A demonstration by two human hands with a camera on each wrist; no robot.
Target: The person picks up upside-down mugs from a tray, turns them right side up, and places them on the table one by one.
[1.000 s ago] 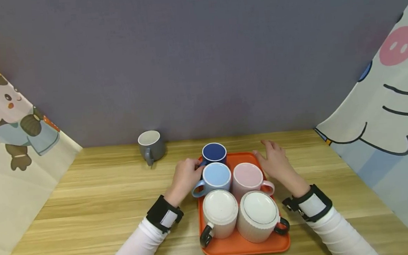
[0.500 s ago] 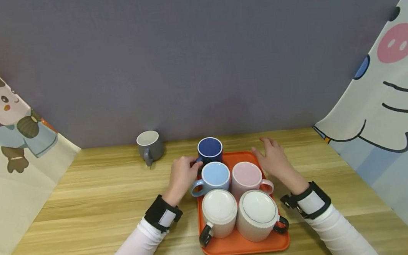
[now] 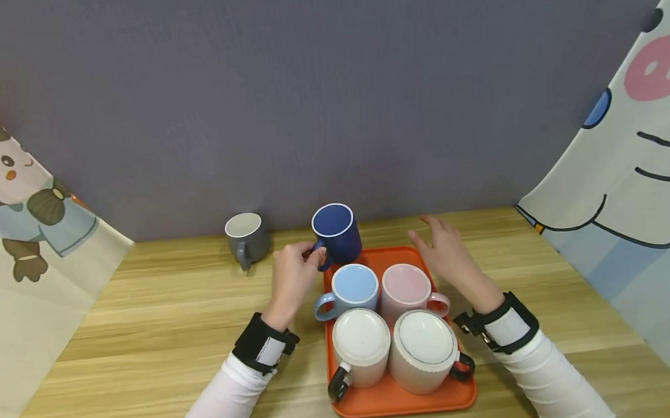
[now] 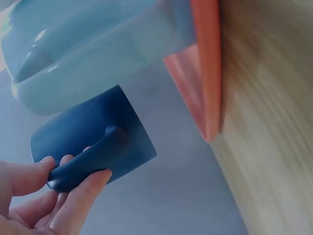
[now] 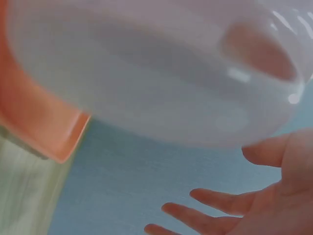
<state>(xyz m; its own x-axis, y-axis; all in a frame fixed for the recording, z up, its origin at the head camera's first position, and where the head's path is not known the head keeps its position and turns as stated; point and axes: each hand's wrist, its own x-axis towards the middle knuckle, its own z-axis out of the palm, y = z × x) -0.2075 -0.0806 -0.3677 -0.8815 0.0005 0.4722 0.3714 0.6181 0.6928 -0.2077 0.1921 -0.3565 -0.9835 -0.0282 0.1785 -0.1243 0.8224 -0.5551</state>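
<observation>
My left hand (image 3: pixel 294 275) grips the handle of a dark blue mug (image 3: pixel 343 241), raised above the far left corner of the orange tray (image 3: pixel 405 408). In the left wrist view, thumb and fingers curl round that blue mug's handle (image 4: pixel 88 164). My right hand (image 3: pixel 448 257) hovers by the tray's far right side, fingers spread, with nothing in it. Closest to it is a pink mug (image 3: pixel 407 285) on the tray. A light blue mug (image 3: pixel 355 285) stands beside the pink one, handle to the left.
Two white mugs with black handles, one at left (image 3: pixel 361 343) and one at right (image 3: pixel 424 346), fill the tray's near half. A grey mug (image 3: pixel 247 240) stands on the wooden table (image 3: pixel 164 319) at the back left, before a grey wall panel (image 3: pixel 330 108).
The dark blue mug has come up off the tray and moved away and slightly left in my left hand. My right hand has shifted a little farther from me.
</observation>
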